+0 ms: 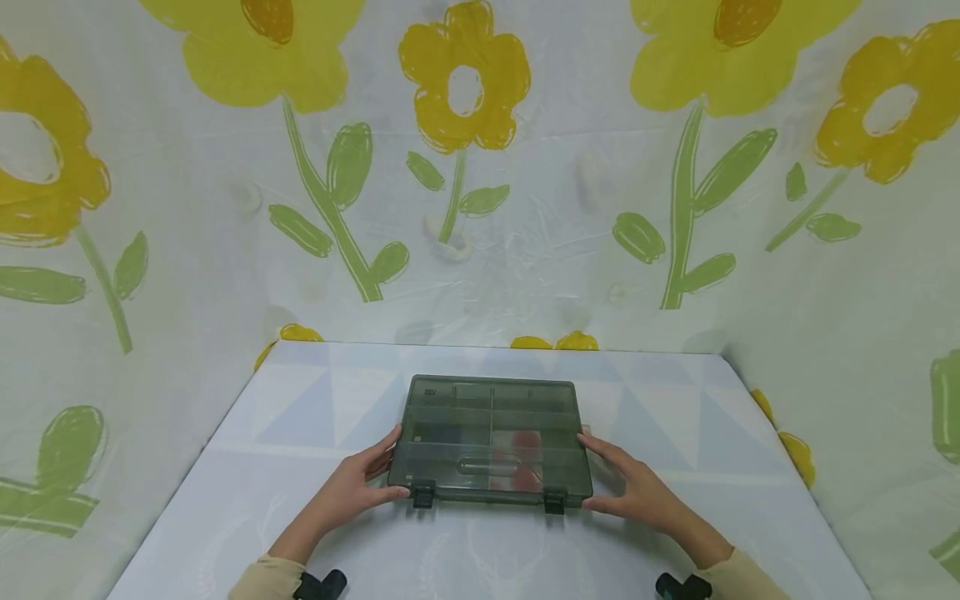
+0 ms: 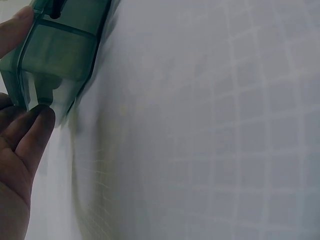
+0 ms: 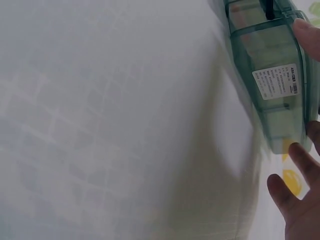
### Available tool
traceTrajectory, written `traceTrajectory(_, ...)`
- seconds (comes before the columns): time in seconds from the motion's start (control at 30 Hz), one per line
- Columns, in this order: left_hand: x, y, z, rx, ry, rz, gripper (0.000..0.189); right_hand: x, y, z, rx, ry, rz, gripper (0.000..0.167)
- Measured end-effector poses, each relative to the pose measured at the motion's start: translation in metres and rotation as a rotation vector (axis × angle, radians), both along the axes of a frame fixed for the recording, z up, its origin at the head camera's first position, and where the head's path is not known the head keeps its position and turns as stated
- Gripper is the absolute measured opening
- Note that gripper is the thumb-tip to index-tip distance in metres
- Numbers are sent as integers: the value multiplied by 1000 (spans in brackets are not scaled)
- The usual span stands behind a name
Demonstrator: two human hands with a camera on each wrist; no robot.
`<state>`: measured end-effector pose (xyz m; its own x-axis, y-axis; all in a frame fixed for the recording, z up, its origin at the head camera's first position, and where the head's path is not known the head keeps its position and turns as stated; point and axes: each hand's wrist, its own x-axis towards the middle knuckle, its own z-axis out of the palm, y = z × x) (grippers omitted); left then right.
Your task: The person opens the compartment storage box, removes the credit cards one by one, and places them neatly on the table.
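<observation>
We saw a flowered cloth (image 1: pixel 540 283) from ten round to two o'clock, behind a pale desk (image 1: pixel 240 508). At the desk's centre, straight out at twelve o'clock from us, was a see-through green-grey box (image 1: pixel 450 417), its lid down and its front edge facing six o'clock. Whether its whole base rested on the desk we could not tell.

Our left hand (image 1: pixel 356 483) gripped it at eight o'clock and our right hand (image 1: pixel 641 492) at four. We judged that holding both ends kept it level and square to us, and left the lid's top free.

On the left, thumb and fingers (image 2: pixel 39 131) stood as wide apart as the end of the box was long, thumb at the front corner, fingertips against the end wall. On the right, the thumb met the front corner and the index finger reached the far side edge; the other fingers were spread, at least one off the wall.

Through the lid, at four o'clock, we saw red pieces (image 1: pixel 527 477), too blurred to name. Two dark latches (image 1: pixel 423 493) sat at seven and five o'clock. Smallest was a white label (image 3: pixel 276 82) on the right end, its print unreadable.
</observation>
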<state>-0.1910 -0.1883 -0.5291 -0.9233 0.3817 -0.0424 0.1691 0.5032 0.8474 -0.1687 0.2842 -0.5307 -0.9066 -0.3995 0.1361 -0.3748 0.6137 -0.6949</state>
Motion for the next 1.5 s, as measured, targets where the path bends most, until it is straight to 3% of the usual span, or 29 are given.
traceTrajectory(0.43,10,-3,1,-15,-1,26,104,14,-4,-1,53,74,-15,89)
traceTrajectory(1.5,22,-8,3,-1,2,14,103,27,-7,2,60,84,-17,87)
